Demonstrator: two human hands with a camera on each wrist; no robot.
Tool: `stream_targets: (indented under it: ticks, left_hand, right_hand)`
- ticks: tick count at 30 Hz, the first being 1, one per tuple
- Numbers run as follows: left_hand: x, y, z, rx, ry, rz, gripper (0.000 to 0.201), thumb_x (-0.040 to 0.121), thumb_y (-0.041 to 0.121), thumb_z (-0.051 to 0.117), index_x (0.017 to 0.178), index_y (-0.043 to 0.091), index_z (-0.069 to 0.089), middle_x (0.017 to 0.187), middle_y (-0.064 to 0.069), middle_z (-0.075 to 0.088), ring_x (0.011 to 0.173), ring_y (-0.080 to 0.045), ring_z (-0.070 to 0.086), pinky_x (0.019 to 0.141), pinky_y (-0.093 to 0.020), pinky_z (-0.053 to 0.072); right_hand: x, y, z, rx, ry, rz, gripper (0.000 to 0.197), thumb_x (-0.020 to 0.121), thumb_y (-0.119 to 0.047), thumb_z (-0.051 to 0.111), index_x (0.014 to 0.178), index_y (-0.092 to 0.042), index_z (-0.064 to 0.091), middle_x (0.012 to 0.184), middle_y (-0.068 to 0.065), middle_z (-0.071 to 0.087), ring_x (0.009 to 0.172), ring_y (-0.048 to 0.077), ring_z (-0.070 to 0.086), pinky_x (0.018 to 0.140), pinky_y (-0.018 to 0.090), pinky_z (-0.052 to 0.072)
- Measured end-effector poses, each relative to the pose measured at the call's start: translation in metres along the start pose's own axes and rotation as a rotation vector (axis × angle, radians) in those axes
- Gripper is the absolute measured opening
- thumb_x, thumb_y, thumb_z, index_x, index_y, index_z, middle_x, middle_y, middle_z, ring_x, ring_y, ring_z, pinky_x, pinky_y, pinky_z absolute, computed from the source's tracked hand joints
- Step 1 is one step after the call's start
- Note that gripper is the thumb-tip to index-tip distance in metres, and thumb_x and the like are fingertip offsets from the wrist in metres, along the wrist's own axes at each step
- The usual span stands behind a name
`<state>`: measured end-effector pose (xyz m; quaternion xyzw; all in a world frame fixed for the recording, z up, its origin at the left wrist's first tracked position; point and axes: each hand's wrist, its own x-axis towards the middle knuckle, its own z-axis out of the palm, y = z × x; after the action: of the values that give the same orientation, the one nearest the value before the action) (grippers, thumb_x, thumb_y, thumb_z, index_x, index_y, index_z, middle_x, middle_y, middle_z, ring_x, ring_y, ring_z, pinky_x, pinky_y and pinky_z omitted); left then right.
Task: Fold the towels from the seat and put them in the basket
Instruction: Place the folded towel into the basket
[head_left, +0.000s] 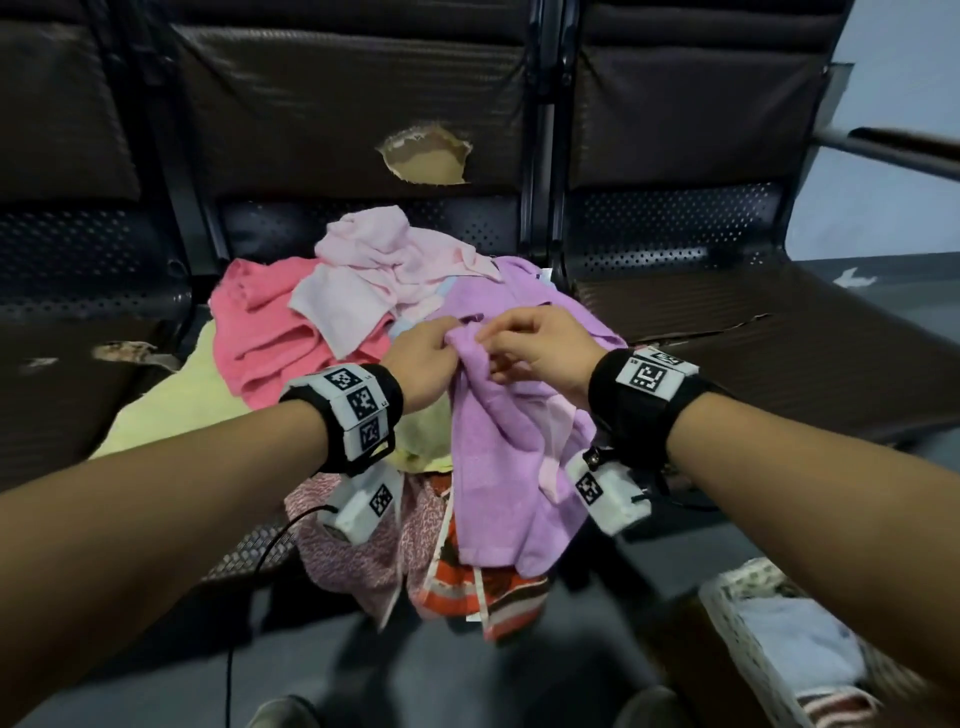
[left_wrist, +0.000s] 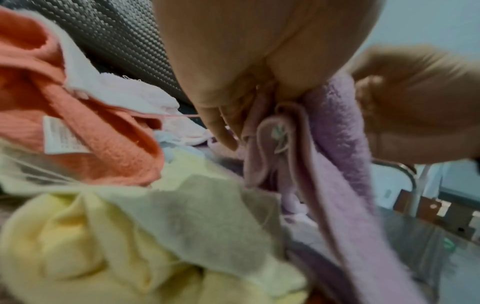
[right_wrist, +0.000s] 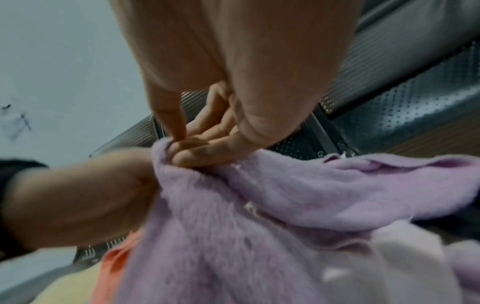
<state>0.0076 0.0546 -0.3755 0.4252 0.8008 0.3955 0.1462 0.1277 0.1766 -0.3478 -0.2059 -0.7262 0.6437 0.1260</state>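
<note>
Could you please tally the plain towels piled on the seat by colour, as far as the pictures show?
Purple towel, pinched by the left hand and right hand: 1
Light pink towel: 1
Coral pink towel: 1
Yellow towel: 1
Total: 4, leaving out the patterned cloths at the seat's front edge.

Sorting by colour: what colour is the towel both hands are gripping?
Lilac purple towel; clearest in the head view.

No legible text. The care label (left_wrist: 62, 135) on the coral towel (left_wrist: 103, 131) carries print too blurred to read.
</note>
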Motion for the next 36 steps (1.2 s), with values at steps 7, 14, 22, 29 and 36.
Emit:
stream_targets:
  ticks: [7,14,22,29,36]
  left_hand:
    - [-0.015,0.027,-0.035,-0.494,0.184,0.007,0.038,0.086,0.012,0.041,0.067,0.023,0.072,0.069,0.015,0.067,0.067,-0.001,0.058,0.067,-0.019,0.047]
    - [-0.028,0.005,-0.07,0.028,0.379,-0.238,0.044,0.072,0.018,0.045,0.111,0.02,0.066,0.114,-0.003,0.068,0.11,-0.026,0.062,0.092,-0.032,0.048]
    - [-0.051,0.038,-0.051,0.12,0.15,0.147,0.039,0.079,0.025,0.073,0.109,0.021,0.047,0.091,0.002,0.065,0.081,-0.015,0.062,0.067,-0.025,0.042]
    - [-0.035,0.05,-0.085,-0.132,0.258,0.013,0.013,0.089,0.016,0.063,0.077,0.015,0.066,0.074,0.004,0.061,0.079,-0.014,0.054,0.074,-0.027,0.041]
    - [-0.041,0.062,-0.092,0.076,0.09,0.074,0.045,0.06,0.059,0.084,0.081,0.023,0.066,0.079,0.005,0.07,0.071,-0.008,0.061,0.063,-0.028,0.049]
  right_hand:
    - [-0.011,0.025,-0.023,-0.828,-0.094,-0.16,0.042,0.08,-0.009,0.074,0.119,-0.012,0.059,0.11,0.004,0.065,0.1,0.022,0.06,0.084,0.02,0.045]
    - [-0.005,-0.003,-0.007,-0.738,0.207,-0.259,0.034,0.093,-0.014,0.056,0.062,-0.02,0.043,0.06,-0.004,0.046,0.068,0.023,0.045,0.066,0.03,0.032]
    - [-0.013,-0.052,0.026,-0.417,0.067,-0.351,0.014,0.079,-0.021,0.077,0.088,-0.02,0.066,0.074,-0.005,0.069,0.065,0.005,0.056,0.065,0.025,0.047]
    - [-0.022,-0.046,0.001,-0.819,0.047,-0.175,0.012,0.085,-0.009,0.059,0.076,-0.01,0.052,0.071,0.008,0.057,0.073,0.026,0.052,0.062,0.031,0.038]
    - [-0.023,-0.072,0.004,-0.439,0.228,-0.371,0.011,0.091,-0.023,0.064,0.094,-0.017,0.056,0.084,-0.004,0.061,0.078,0.009,0.055,0.075,0.03,0.047]
